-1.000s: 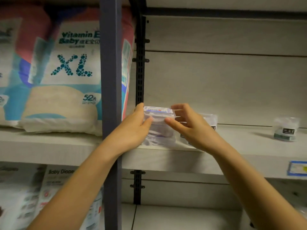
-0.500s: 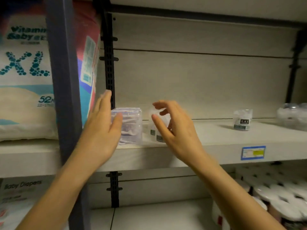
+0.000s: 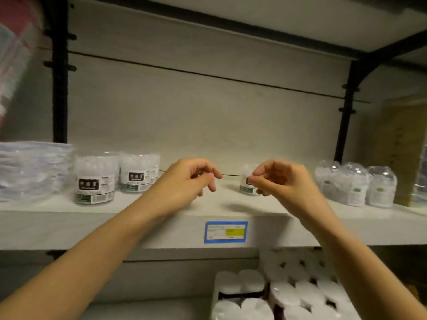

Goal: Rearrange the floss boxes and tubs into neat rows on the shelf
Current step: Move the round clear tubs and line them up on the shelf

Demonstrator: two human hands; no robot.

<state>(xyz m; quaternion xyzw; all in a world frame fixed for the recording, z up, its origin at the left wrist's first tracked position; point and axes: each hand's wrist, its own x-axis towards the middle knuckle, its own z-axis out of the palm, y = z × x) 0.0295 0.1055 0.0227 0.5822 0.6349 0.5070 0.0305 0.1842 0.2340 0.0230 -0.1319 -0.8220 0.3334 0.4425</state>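
tubs on shelf | both hands empty, fingers loosely curled

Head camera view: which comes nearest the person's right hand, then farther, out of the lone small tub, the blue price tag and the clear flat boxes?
From the right hand:
1. Lone small tub, just behind its fingertips.
2. Blue price tag, below on the shelf edge.
3. Clear flat boxes, stacked far left.

Clear tubs (black-and-green labels), blue-bordered price tag.

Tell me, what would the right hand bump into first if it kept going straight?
Probably the small lone tub right behind the right hand; its fingers already overlap it, though depth is unclear.
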